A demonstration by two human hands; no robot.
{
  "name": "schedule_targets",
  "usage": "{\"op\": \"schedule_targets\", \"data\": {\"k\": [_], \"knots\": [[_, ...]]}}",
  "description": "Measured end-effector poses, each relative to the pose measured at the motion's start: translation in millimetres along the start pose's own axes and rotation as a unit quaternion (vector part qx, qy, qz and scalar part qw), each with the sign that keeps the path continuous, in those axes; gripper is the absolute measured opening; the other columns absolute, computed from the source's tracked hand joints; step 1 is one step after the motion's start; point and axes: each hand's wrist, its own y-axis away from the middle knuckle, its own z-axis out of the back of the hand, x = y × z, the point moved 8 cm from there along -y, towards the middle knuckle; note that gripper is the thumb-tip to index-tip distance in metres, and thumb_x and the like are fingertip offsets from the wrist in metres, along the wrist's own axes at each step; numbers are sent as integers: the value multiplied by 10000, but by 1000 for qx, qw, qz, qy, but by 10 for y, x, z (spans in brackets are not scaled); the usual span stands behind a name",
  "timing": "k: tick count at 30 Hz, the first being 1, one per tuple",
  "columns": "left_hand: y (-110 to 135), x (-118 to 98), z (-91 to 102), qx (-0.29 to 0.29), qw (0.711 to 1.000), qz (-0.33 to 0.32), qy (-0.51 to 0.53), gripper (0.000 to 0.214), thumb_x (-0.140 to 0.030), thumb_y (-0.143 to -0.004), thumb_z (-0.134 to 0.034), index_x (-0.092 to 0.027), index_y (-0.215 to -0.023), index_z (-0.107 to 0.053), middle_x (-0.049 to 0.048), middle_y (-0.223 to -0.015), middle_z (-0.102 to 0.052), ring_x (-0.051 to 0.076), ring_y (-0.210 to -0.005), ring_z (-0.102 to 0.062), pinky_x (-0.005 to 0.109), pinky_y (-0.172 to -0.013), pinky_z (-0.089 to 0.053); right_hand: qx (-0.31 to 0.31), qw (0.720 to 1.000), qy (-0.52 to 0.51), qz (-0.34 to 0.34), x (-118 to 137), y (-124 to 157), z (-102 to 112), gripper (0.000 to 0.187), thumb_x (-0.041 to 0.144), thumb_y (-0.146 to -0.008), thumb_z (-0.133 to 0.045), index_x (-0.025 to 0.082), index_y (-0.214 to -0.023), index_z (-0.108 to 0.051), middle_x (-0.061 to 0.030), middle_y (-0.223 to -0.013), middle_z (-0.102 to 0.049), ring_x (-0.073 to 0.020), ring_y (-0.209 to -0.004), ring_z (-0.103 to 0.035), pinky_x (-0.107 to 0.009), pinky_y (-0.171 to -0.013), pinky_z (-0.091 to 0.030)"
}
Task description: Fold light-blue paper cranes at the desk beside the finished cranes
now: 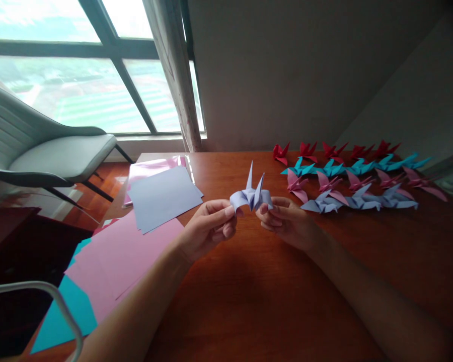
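A pale lavender paper crane [251,197] is held up over the wooden table between my two hands. Its two pointed ends stick upward, and its wings curve down to either side. The fingers of my left hand [211,223] pinch the left wing tip. On the other side, my right hand [285,221] pinches the right wing, with its fingers curled below. Just beyond my right hand, several lavender cranes [358,200] lie in a row.
Rows of pink cranes [330,183], turquoise cranes [332,168] and red cranes [307,151] stand at the back right of the table [226,301]. Lavender sheets [166,196], pink sheets [117,256] and turquoise sheets [68,311] lie left. A chair [60,156] stands by the window.
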Motion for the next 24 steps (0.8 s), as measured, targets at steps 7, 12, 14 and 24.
{"op": "schedule_targets", "data": {"k": [7,12,14,24], "knots": [[0,-4,13,-6,999,1,32,192,-281,-793,-775,-103,-758,-713,-3,-544,-550,22,-436,-365,151,-430,-232,-52,999,-8,13,9,-31,74,131,314,-762,-801,215,-831,-752,54,-571,-400,-80,-537,-260,-238,-468,-168],[-10,-10,10,-12,998,-1,56,184,-260,-782,-768,-98,-741,-692,2,-545,-544,30,-444,-395,153,-431,-251,-76,997,-14,27,32,-34,116,134,308,-718,-827,224,-791,-751,60,-545,-425,-76,-513,-279,-237,-463,-188],[-12,-13,15,-20,998,-2,63,184,-255,-779,-769,-96,-738,-686,1,-548,-544,26,-439,-395,154,-435,-267,-77,997,-10,20,20,-26,123,141,307,-734,-818,206,-794,-739,46,-569,-479,-76,-517,-332,-232,-465,-218],[-33,2,16,-50,994,-18,92,254,-307,-824,-714,-126,-687,-600,-26,-550,-485,31,-449,-334,146,-436,-314,-55,998,4,13,-16,-1,55,316,407,-872,-709,188,-685,-579,33,-569,-537,-83,-492,-416,-227,-452,-262]]}}
